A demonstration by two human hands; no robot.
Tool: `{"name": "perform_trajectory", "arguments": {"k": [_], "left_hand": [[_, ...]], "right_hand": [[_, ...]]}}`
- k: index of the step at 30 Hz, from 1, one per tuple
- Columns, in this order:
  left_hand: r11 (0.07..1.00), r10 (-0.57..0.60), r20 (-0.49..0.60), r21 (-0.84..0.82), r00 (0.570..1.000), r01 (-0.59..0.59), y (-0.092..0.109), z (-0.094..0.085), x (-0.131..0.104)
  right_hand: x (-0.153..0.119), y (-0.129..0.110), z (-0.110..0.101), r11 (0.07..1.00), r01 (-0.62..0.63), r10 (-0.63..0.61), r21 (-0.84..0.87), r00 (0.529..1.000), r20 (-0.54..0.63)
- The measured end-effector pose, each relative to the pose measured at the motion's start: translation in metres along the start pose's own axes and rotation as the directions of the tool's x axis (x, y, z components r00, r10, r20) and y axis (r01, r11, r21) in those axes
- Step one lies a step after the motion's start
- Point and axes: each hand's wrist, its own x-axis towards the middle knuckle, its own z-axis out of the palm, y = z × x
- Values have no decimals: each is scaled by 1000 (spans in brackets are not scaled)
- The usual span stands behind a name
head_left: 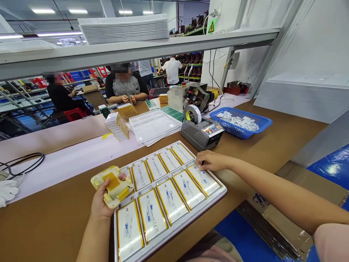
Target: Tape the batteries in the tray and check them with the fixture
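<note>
Keep the tray [222, 187] flat, with the white pouches [152, 214] seated in the pockets. Hold the yellow fixture [113, 183] securely in the left hand [102, 196], by the tray's left edge. Move gently with the right hand [214, 161], bent at the far end of the near row's rightmost pouch [204, 180]; pinching or merely touching, cannot tell. Avoid bumping the tape dispenser [191, 133] beyond.

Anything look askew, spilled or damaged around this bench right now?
Nothing looks spilled or damaged. The clear plastic trays left of the tape dispenser are stacked askew, their edges out of line; the pack stack beside them looks fanned.
</note>
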Motion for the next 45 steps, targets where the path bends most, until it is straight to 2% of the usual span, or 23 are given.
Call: {"name": "perform_trajectory", "arguments": {"k": [5,10,12,16,19,22,26,33,38,42,45], "left_hand": [[999,10,16,35,1000,-10,-1,4,-1],[998,13,-29,61,999,-11,-1,4,0],[998,19,-32,55,999,-17,-1,4,-1],[998,7,35,69,999,-9,-1,3,-3],[998,-14,64,64,998,10,0,1,-1],[998,7,12,62,1000,-7,-1,0,0],[995,29,-26,95,999,-26,-1,0,0],[996,-6,76,92,997,-1,-1,-5,3],[994,-5,9,111,1000,4,-1,-10,5],[994,-11,44,107,999,7,-1,-8,3],[995,-21,67,101,998,14,0,-4,1]], "right_hand": [[-2,3,1,992,48,-58,114,995,86],[-1,3,1,999,23,-23,49,1000,-4],[0,3,-1,998,34,-34,51,999,4],[2,2,-3,993,66,-74,97,994,80],[3,3,-3,996,54,-58,69,997,48],[4,4,-2,999,40,-41,32,999,14],[3,2,-2,996,54,-59,75,995,76],[4,5,0,998,58,-58,1,998,-10],[6,11,-1,997,33,-38,66,995,90],[10,6,-7,997,-57,45,58,980,191],[12,0,-10,990,-138,138,-12,967,215]]}}
